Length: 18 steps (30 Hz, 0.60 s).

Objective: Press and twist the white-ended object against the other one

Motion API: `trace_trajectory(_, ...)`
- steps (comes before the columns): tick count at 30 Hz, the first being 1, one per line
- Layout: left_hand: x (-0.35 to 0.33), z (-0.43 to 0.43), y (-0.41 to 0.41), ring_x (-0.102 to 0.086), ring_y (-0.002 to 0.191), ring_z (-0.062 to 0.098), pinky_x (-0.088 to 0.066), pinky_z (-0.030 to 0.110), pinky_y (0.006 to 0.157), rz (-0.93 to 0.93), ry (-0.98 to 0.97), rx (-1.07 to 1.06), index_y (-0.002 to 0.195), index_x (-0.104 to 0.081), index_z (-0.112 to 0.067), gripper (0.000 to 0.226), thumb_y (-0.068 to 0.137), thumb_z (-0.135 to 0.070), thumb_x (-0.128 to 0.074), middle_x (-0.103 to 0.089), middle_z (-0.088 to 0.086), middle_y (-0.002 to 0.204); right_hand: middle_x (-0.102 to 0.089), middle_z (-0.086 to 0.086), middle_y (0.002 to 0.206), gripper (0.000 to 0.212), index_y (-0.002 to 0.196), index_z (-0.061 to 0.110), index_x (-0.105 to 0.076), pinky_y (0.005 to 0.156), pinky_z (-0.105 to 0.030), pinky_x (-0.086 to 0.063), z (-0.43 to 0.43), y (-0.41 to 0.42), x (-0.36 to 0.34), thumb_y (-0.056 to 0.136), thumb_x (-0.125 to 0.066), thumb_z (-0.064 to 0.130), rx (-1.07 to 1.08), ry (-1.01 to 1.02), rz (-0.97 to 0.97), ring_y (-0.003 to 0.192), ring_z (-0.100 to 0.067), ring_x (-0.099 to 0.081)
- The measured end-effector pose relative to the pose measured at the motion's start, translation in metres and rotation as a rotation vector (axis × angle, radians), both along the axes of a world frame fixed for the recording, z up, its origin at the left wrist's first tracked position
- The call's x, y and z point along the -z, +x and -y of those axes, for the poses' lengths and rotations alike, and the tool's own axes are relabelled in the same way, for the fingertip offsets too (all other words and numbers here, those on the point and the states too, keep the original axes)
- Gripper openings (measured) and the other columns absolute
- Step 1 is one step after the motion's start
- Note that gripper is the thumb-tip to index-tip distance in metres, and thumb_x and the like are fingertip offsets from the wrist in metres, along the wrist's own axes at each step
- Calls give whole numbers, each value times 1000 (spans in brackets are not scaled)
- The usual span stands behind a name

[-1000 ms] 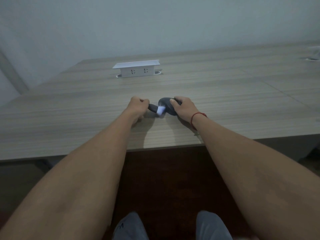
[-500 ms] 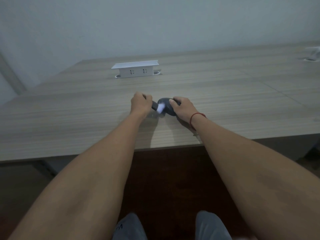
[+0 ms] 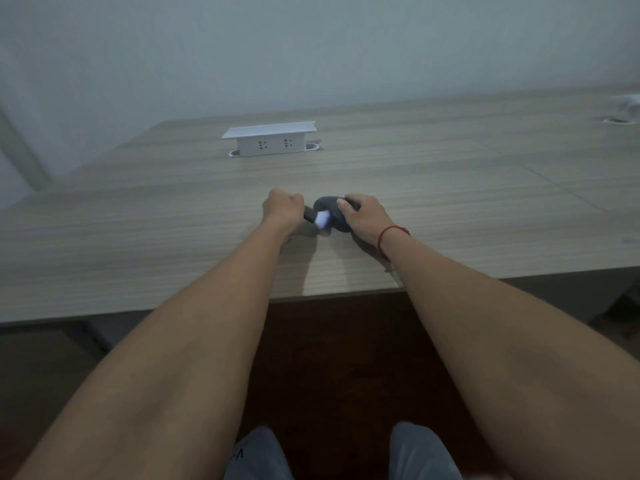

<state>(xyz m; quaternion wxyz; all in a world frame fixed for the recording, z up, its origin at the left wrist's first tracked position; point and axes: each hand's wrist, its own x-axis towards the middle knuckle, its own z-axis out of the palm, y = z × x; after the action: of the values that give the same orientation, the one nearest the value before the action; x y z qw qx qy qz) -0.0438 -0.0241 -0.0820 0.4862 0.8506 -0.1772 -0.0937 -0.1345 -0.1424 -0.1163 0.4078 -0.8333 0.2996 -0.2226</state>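
My left hand (image 3: 282,209) is curled round the dark handle of a small brush (image 3: 313,216); the brush's white bristle tip (image 3: 322,220) touches a dark grey rounded object (image 3: 330,211). My right hand (image 3: 363,214) grips that grey object from the right and holds it down on the wooden table (image 3: 173,237). A red string circles my right wrist. Most of the brush handle is hidden inside my left fist.
A white raised socket box (image 3: 270,138) stands on the table farther back, left of centre. Another white fitting (image 3: 623,112) sits at the far right edge. The table's front edge runs just below my forearms; my knees show at the bottom.
The brush tip has shifted slightly against the grey object as my left hand moved a little right and back. My right hand has stayed put.
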Motion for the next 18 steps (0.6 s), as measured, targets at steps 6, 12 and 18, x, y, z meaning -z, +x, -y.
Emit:
trace_trajectory(6, 9, -1, 2, -55, 60, 28, -46, 29, 48, -17, -25, 92, 96, -53, -6, 18, 95, -22, -45, -56, 18, 80, -59, -8, 137, 48, 133, 16, -55, 110, -46, -39, 0, -2, -2, 94, -48, 42, -16, 6, -14, 127, -29, -53)
trace_trajectory(12, 2, -7, 1, -56, 110, 31, -35, 26, 76, 138, -240, -195, 118, -50, -1, 30, 101, -22, -37, -60, 17, 121, -55, -7, 141, 55, 136, 16, -53, 112, -44, -37, 0, -3, -1, 90, -54, 47, -38, -10, -10, 132, -27, -49)
trace_trajectory(18, -1, -2, -5, -51, 95, 19, -35, 24, 78, 166, -236, -62, 120, -50, -1, 33, 101, -25, -38, -59, 13, 119, -47, -5, 143, 94, 142, 16, -39, 110, -42, -40, -4, -15, -5, 64, -83, 46, -81, 0, -95, 130, -25, -47)
